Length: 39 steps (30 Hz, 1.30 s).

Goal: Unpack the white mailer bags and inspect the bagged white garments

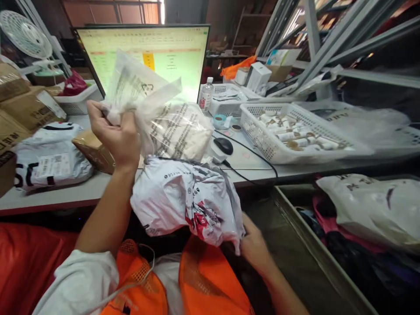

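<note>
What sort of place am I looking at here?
Most likely a parcel packing or dispatch station in a warehouse. Printed courier mailer bags lie on the desk, a monitor shows a spreadsheet, a white basket holds label rolls, and metal racking stands behind.

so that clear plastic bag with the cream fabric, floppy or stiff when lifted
Probably floppy: the clear plastic bag sags and crumples below the left hand pinching its top. Likely light, since one hand holds it up. The glossy film may be slippery.
</note>
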Motion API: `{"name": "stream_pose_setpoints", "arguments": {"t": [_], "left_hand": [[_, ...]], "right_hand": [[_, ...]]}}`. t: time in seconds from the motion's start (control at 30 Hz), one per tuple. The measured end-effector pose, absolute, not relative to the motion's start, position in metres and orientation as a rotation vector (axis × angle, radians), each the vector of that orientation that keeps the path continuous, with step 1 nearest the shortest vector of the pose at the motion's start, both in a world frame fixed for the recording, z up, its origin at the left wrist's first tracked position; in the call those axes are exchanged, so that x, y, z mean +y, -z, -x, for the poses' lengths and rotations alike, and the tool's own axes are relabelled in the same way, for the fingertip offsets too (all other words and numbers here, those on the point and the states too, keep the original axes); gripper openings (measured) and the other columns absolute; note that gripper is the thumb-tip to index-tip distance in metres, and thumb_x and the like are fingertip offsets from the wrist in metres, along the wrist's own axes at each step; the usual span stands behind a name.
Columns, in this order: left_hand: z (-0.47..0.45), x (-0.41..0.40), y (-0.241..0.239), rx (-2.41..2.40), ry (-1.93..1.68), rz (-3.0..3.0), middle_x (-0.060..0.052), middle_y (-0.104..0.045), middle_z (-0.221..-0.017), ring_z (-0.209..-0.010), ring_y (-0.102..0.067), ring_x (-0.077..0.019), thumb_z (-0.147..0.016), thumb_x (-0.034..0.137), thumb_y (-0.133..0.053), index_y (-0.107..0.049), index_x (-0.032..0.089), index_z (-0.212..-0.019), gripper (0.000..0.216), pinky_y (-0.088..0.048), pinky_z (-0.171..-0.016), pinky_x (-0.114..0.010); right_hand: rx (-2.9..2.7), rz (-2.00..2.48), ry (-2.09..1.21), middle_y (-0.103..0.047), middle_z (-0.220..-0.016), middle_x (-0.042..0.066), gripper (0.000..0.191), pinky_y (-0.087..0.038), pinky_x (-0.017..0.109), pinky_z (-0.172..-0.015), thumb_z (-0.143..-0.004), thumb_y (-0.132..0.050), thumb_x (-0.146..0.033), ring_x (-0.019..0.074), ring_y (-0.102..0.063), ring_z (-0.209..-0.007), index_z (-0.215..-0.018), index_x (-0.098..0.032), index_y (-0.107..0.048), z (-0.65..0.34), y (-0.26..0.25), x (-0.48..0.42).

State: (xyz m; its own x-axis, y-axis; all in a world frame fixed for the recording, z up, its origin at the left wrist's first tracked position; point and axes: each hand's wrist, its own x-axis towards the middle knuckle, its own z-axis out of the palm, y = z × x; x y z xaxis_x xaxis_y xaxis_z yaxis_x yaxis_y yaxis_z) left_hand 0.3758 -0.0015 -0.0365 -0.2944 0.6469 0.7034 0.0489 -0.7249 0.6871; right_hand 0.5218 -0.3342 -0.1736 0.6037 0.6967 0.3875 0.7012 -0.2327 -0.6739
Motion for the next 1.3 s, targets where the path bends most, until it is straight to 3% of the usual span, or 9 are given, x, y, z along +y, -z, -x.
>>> {"name": "stream_pose_setpoints", "arguments": {"t": [0.17,0.23,0.3,0.4,0.63,0.87,1.07,1.2,1.3], "left_hand": [[-0.382,-0.034,0.053,0.709,-2.031,-1.463,0.001,-0.047,-0.082,-0.082,-0.058,-0.0172,-0.077,0.030,-0.060,-0.030,0.025,-0.082,0.031,-0.050,-0.072,-0.031],[-0.383,-0.038,0.057,0.739,-2.024,-1.434,0.001,-0.048,-0.081,-0.083,-0.059,-0.0172,-0.078,0.028,-0.061,-0.030,0.025,-0.082,0.031,-0.051,-0.072,-0.029],[-0.382,-0.033,0.059,0.789,-2.025,-1.417,0.001,-0.047,-0.081,-0.084,-0.059,-0.0167,-0.079,0.025,-0.061,-0.030,0.025,-0.082,0.031,-0.052,-0.072,-0.028],[-0.371,-0.008,0.060,0.859,-1.986,-1.435,0.003,-0.044,-0.079,-0.081,-0.055,-0.0138,-0.080,0.019,-0.064,-0.029,0.025,-0.081,0.035,-0.049,-0.069,-0.025],[-0.351,0.052,0.050,0.927,-1.693,-1.506,0.009,-0.032,-0.075,-0.066,-0.031,-0.0025,-0.081,0.000,-0.060,-0.027,0.024,-0.077,0.041,-0.034,-0.063,-0.018],[-0.369,0.117,0.036,0.931,-1.664,-1.264,0.008,-0.049,-0.082,-0.069,-0.042,-0.0014,-0.085,-0.006,-0.049,-0.033,0.021,-0.085,0.031,-0.044,-0.069,-0.018],[-0.363,0.202,-0.001,1.142,-1.754,-1.348,0.011,-0.046,-0.081,-0.069,-0.038,-0.0007,-0.066,-0.018,-0.047,-0.034,0.019,-0.089,0.046,-0.038,-0.063,-0.013],[-0.364,0.187,-0.003,1.308,-1.501,-1.691,0.012,-0.035,-0.073,-0.065,-0.028,-0.0021,-0.054,-0.026,-0.049,-0.035,0.018,-0.080,0.053,-0.025,-0.056,-0.018],[-0.364,0.160,0.002,1.311,-1.388,-1.936,0.011,-0.032,-0.071,-0.065,-0.023,-0.0044,-0.050,-0.025,-0.064,-0.034,0.019,-0.077,0.059,-0.021,-0.056,-0.021]], "right_hand": [[-1.265,1.747,0.406,-0.044,-0.159,0.017,0.065,-0.039,0.060,-0.120,-0.095,-0.060,-0.057,0.0399,-0.043,-0.148,-0.152,-0.027,-0.052,-0.485,0.130,-0.315],[-1.589,1.709,0.376,-0.037,-0.166,0.014,0.065,-0.033,0.066,-0.121,-0.091,-0.070,-0.047,0.0435,-0.029,-0.156,-0.151,-0.031,-0.054,-0.462,0.131,-0.281],[-1.752,1.660,0.390,-0.043,-0.164,0.012,0.053,-0.033,0.067,-0.121,-0.093,-0.066,-0.026,0.0410,-0.022,-0.159,-0.145,-0.030,-0.061,-0.447,0.145,-0.252],[-1.863,1.526,0.344,-0.058,-0.152,0.012,0.048,-0.036,0.061,-0.122,-0.093,-0.053,-0.009,0.0330,-0.026,-0.159,-0.137,-0.023,-0.067,-0.442,0.174,-0.237],[-2.020,1.404,0.156,-0.073,-0.133,0.011,0.047,-0.047,0.050,-0.117,-0.094,-0.049,-0.008,0.0250,-0.054,-0.144,-0.137,-0.018,-0.063,-0.457,0.197,-0.282],[-2.013,1.612,-0.066,-0.077,-0.124,0.010,0.043,-0.052,0.055,-0.109,-0.092,-0.051,-0.009,0.0266,-0.068,-0.125,-0.126,-0.023,-0.072,-0.461,0.222,-0.330],[-1.853,1.839,-0.253,-0.079,-0.119,0.009,0.039,-0.059,0.052,-0.101,-0.094,-0.055,-0.014,0.0275,-0.073,-0.115,-0.121,-0.029,-0.078,-0.478,0.263,-0.391],[-1.761,1.867,-0.208,-0.079,-0.116,0.009,0.028,-0.061,0.052,-0.098,-0.097,-0.059,-0.025,0.0299,-0.074,-0.114,-0.114,-0.032,-0.081,-0.493,0.252,-0.394],[-1.787,1.834,-0.181,-0.079,-0.110,0.009,0.024,-0.064,0.046,-0.091,-0.098,-0.061,-0.029,0.0284,-0.075,-0.106,-0.107,-0.032,-0.083,-0.493,0.236,-0.385]]}}
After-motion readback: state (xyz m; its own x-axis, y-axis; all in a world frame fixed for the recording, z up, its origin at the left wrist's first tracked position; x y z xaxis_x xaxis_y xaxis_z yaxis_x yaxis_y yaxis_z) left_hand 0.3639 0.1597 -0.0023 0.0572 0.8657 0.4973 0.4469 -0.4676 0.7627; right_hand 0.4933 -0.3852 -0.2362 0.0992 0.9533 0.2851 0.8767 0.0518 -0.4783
